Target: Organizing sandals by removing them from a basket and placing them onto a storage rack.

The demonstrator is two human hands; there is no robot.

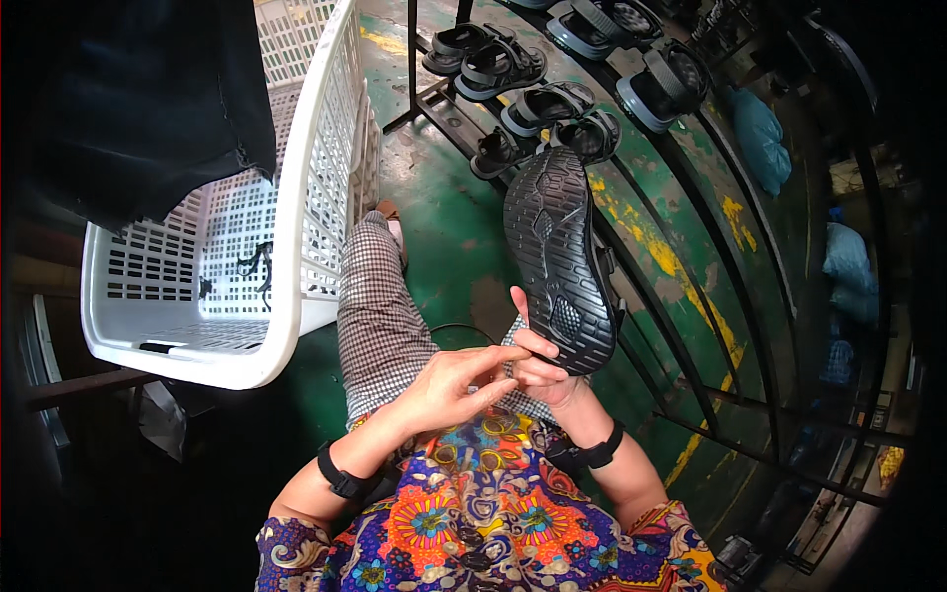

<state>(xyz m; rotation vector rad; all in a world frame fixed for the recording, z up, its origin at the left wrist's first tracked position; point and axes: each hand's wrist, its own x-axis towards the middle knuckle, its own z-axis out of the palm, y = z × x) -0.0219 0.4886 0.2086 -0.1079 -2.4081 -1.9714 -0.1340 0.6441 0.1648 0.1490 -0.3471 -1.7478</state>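
Note:
A black sandal (560,257) is held up with its grooved sole facing me and its far end pointing away. My right hand (552,380) grips its near end, fingers curled at the edge and one finger sticking up beside the sole. My left hand (454,388) reaches across from the left. Its outstretched fingertips meet the right hand's fingers close to the sandal's near end, with a gap between thumb and forefinger. I make out nothing in the left hand. The sandal's straps are mostly hidden behind the sole.
A white plastic basket (286,286) stands at left, with black scraps inside and dark cloth (148,109) hanging over it. Several sandals (501,67) sit on a black metal rack (725,286) ahead and to the right. Blue bags (762,143) lie beyond it.

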